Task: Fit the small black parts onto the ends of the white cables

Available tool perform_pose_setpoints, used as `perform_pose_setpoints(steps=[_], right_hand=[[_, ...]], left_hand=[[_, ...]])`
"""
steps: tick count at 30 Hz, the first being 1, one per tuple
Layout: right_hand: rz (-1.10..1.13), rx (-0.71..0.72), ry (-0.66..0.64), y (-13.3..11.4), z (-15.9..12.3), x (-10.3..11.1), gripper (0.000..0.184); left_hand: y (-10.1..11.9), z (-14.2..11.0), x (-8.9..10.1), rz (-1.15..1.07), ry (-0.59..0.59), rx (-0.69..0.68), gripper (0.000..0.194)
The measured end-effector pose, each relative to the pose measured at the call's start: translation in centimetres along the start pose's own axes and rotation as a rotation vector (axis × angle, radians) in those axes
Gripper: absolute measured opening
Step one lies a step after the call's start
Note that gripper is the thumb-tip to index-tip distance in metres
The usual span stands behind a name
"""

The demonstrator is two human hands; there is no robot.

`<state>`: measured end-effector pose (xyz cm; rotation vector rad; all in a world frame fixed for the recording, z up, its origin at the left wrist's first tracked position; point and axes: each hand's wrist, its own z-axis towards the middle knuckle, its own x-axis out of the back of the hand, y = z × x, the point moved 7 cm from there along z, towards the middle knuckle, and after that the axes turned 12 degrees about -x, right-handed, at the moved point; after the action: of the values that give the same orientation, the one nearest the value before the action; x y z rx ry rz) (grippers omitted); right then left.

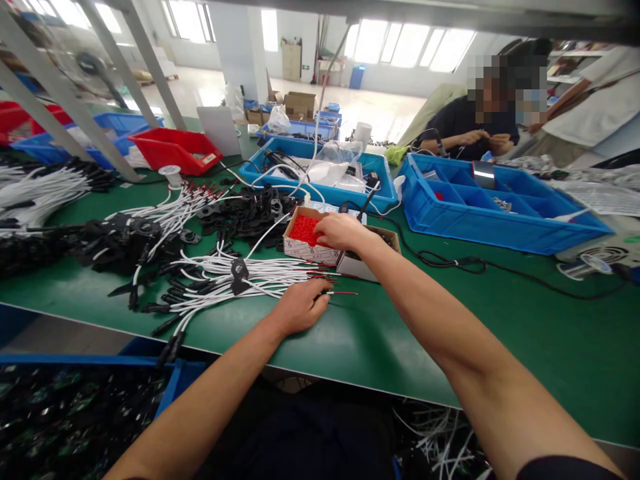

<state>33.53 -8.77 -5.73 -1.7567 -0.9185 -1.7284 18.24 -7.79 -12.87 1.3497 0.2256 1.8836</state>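
My left hand rests low over the green table, its thumb and fingers closed on a white cable whose thin red wire end sticks out to the right. Beside it lies a bundle of white cables with black connectors. My right hand reaches into a small cardboard box of tiny red parts. Its fingertips are bent down at the red parts; whether they pinch one is hidden. A second small box stands under my right wrist, partly covered.
Black plastic parts are heaped behind the cables. Blue bins and a red bin line the back of the green table. A black cord runs along the right. A co-worker sits across the table.
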Motion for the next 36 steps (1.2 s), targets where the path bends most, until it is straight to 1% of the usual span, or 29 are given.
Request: perform_pose_setpoints(steps=[1,2,4,8,13,15,16,18,20,22,24,26,27,28,30,32,34,36], right_hand=[[-0.038,-0.014,-0.065,0.0,1.0,-0.7,0.025],[-0.059,-0.029,-0.102,-0.1,1.7,-1.1,0.025],[-0.071,-0.052,-0.115,-0.3,2.4,-1.5,0.024],[-0.051,-0.054,-0.069,-0.4,2.0,-1.5,0.017],[-0.017,-0.040,0.002,0.1,1.8,-1.2,0.018],[0.039,-0.059,0.065,0.6,1.6,-0.7,0.017],[0.101,-0.058,0.116,0.8,1.3,-0.2,0.016],[0.309,-0.033,0.241,1.3,-0.1,1.1,0.014],[0.595,-0.007,0.359,2.0,-2.5,2.2,0.014],[0.879,-0.045,0.453,3.1,-5.7,2.4,0.017],[1.083,-0.138,0.529,4.1,-9.1,1.3,0.017],[1.241,-0.273,0.565,4.9,-12.1,-1.2,0.018],[1.348,-0.332,0.551,5.1,-13.2,-2.8,0.020],[1.453,-0.368,0.504,5.0,-14.0,-4.5,0.022],[1.640,-0.403,0.390,4.5,-14.8,-7.7,0.024],[1.777,-0.414,0.293,3.8,-14.8,-9.9,0.025],[1.867,-0.412,0.233,3.2,-14.5,-11.1,0.025],[1.924,-0.397,0.200,2.9,-14.2,-11.4,0.024]], left_hand=[[0.0,0.0,-0.1,0.003,0.000,-0.016,0.024],[0.0,0.0,-0.1,0.004,-0.003,-0.031,0.024],[-0.1,0.0,-0.3,0.008,-0.009,-0.051,0.028],[-0.5,0.0,-0.3,0.032,-0.003,-0.060,0.031],[-0.4,0.0,-0.1,0.040,-0.001,-0.069,0.032],[-0.3,0.0,0.1,0.002,0.026,-0.064,0.030],[-0.3,0.0,0.2,-0.023,0.052,-0.057,0.029],[-0.4,-0.1,0.7,-0.068,0.129,-0.028,0.027],[-0.6,-0.2,1.5,-0.110,0.235,0.008,0.023],[-0.9,-0.3,2.1,-0.153,0.330,0.044,0.021],[-1.1,-0.3,2.3,-0.190,0.383,0.065,0.019],[-1.3,-0.3,2.3,-0.208,0.401,0.078,0.019],[-1.3,-0.2,2.3,-0.210,0.405,0.081,0.019],[-1.4,-0.2,2.2,-0.209,0.409,0.087,0.018],[-1.5,-0.2,2.0,-0.200,0.410,0.109,0.017],[-1.6,-0.1,1.7,-0.179,0.397,0.131,0.014],[-1.5,0.0,1.6,-0.152,0.376,0.140,0.013],[-1.3,0.1,1.5,-0.123,0.356,0.132,0.013]])
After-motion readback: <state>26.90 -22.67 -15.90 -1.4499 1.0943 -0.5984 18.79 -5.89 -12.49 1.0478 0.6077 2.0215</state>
